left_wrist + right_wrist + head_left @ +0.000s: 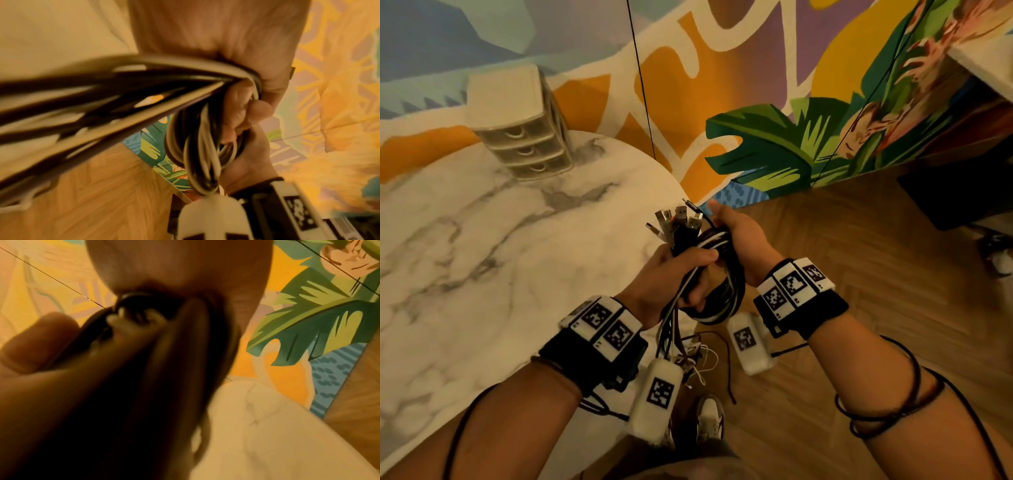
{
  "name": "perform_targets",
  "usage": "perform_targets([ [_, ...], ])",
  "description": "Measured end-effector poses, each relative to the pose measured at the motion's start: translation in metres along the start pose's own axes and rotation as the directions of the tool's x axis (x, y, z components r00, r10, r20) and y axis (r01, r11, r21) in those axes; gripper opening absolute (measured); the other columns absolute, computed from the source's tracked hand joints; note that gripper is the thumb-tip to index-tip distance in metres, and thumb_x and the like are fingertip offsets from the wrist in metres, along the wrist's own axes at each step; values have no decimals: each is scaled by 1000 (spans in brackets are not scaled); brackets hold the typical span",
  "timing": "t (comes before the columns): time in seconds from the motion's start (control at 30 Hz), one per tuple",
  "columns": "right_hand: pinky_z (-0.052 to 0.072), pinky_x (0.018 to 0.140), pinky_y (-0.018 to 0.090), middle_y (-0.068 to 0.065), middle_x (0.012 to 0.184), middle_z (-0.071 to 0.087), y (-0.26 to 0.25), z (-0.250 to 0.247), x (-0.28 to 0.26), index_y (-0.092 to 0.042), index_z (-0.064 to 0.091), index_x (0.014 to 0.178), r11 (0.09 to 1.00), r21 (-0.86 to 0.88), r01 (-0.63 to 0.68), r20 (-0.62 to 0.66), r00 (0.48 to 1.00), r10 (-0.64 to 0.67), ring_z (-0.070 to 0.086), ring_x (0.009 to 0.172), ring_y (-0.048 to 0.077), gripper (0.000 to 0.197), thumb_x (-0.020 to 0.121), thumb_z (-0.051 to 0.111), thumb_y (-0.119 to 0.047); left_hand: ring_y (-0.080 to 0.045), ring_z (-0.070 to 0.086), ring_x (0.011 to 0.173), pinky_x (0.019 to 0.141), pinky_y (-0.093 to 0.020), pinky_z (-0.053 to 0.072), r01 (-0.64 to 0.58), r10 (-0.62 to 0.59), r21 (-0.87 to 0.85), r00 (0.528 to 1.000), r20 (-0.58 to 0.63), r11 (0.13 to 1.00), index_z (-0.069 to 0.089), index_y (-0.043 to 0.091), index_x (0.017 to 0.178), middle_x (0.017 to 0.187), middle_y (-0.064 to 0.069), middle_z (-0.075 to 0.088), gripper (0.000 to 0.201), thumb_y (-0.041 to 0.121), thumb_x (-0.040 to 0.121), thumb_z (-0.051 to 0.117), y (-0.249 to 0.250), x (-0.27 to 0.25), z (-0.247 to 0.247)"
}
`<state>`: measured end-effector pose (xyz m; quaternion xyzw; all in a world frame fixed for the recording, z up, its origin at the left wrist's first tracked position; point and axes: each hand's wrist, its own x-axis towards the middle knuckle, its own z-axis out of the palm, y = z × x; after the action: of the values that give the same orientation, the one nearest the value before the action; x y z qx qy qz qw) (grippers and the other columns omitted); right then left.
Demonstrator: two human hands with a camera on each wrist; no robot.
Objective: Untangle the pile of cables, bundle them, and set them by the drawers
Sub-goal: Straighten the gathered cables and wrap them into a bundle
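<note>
A bundle of black and white cables [709, 270] is held in the air just off the table's right edge. My left hand [688, 270] grips it round the middle, with the USB plugs [676, 221] sticking up above the fist. My right hand [736, 236] holds the coiled loop from the right, thumb raised. Loose cable tails [671, 339] hang below my left hand. The left wrist view shows my fingers [236, 105] curled round the cables [197, 146]. In the blurred right wrist view the dark cables [144, 369] fill my palm beside the thumb [41, 340]. The small white drawers [520, 133] stand at the table's far side.
The round marble table [482, 240] lies to the left, with bare top between me and the drawers. A painted wall [756, 102] runs behind it. Wooden floor [859, 257] is on the right, with a dark object [962, 192] at the far right. My shoe [710, 418] is below.
</note>
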<state>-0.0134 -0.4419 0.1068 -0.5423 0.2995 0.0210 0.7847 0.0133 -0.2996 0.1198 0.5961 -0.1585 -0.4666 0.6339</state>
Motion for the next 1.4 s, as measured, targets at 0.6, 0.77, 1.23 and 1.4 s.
perform_targets([
  [0.6,48,91,29,-8,111,64,90,-5,-39,-18,59,118,904,-404,142,262,965,-34,61,103,6,62,70,70,-55,-15,34,40,58,-29,48,-259,149,-288,924,-353,922,40,14,58,44,1,35,34,2,90,44,10,17,-13],
  [0.77,50,67,39,6,67,60,79,11,-29,-10,63,72,809,-578,113,272,960,60,56,64,25,24,84,69,-30,-12,32,35,50,-28,45,-223,156,-324,963,-219,920,40,12,58,41,1,34,35,7,92,44,21,8,5],
  [1.23,36,51,25,0,57,48,-11,-50,-11,-18,53,59,129,-980,150,164,981,100,45,51,16,28,84,63,-25,4,56,53,53,-9,41,-137,180,628,984,-6,766,62,18,71,56,14,63,24,-2,83,62,18,-26,-16],
  [1.4,39,46,23,1,54,49,-17,-58,-16,-8,64,83,319,-943,97,145,981,130,44,41,12,22,90,60,-29,-26,64,70,64,-41,51,-143,337,836,940,-53,530,68,13,88,75,-9,69,42,48,74,50,-6,-16,-23],
])
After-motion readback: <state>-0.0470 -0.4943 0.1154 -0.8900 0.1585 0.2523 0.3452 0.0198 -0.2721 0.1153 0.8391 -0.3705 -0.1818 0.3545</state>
